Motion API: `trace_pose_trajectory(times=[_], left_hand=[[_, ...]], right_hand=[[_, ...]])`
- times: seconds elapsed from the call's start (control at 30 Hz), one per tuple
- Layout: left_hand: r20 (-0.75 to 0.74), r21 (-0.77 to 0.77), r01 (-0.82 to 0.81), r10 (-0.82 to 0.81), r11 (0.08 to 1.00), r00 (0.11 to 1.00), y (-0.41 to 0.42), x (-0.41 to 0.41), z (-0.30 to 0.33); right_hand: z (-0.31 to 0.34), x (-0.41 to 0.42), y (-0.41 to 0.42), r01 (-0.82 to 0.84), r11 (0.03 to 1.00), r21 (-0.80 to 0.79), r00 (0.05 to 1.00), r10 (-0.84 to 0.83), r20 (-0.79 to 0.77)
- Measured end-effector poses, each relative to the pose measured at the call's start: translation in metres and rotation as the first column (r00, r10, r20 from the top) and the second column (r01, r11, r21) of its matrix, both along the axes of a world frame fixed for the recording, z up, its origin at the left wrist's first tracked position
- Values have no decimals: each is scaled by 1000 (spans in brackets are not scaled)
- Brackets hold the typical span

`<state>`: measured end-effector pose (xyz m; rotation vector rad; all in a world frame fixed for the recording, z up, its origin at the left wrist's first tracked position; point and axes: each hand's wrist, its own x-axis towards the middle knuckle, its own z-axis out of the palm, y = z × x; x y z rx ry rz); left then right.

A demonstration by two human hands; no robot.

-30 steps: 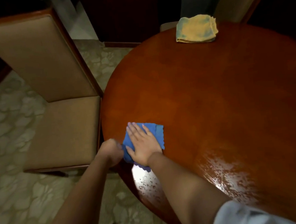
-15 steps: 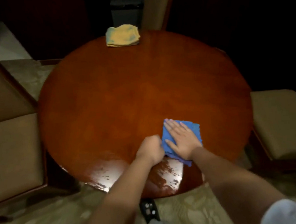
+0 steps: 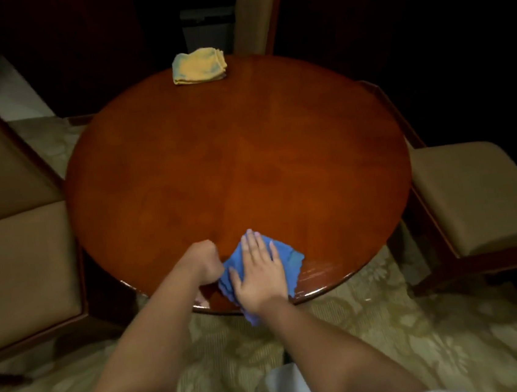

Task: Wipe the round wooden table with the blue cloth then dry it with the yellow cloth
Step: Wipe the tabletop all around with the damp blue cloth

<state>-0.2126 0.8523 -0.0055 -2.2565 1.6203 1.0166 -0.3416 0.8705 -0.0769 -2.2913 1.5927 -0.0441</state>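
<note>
Blue cloth [image 3: 291, 261]: bunched at the desk's [image 3: 238, 166] near edge, one corner hanging over it
Right hand [image 3: 260, 272]: flat on the cloth, fingers straight, pressing
Left hand [image 3: 205, 260]: curled in a fist just beside the cloth; whether it pinches a corner cannot be told
Yellow cloth [image 3: 199, 65]: folded at the far edge, untouched
Advice: keep the palm flat, sweep overlapping strokes outward from this edge
</note>
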Motion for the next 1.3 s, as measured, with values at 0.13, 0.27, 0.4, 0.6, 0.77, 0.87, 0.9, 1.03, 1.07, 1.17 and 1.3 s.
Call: trace_pose_trajectory(times=[0.13,0.27,0.4,0.6,0.77,0.87,0.9,1.03,1.07,1.17,1.3], left_hand=[[-102,108,3,8,994,995,-1,-17,5],[-188,114,90,-67,989,980,-23,-72,2],[-216,-14,76,-77,997,973,-47,-121,-6],[-174,-34,148,-152,988,973,-79,-150,-5],[-68,223,243,-233,944,970,-69,-118,12],[-33,341,149,-146,928,989,-49,-71,16],[-8,349,108,-112,931,994,-41,-54,18],[37,328,34,-49,944,998,-14,3,30],[57,317,20,-39,948,998,-9,17,32],[103,295,-31,1,955,995,0,62,26],[115,147,-117,100,982,988,5,117,23]], right_hand=[[-6,-37,-19,-340,935,-102,939,343,16],[-13,-106,-57,-469,877,-103,883,468,-35],[-12,-160,-83,-346,929,-133,938,344,-39],[-9,-174,-73,12,995,-104,997,-19,-71],[-10,-124,-45,-75,994,-84,997,72,-35],[-7,-77,-31,-176,981,-77,984,176,-6],[-8,-60,-27,-201,977,-70,979,202,4],[-7,7,-10,-245,968,-54,969,246,19],[-7,23,-6,-242,969,-51,970,243,22],[-9,69,4,-238,969,-67,971,239,16],[-9,128,6,-141,986,-88,990,142,12]])
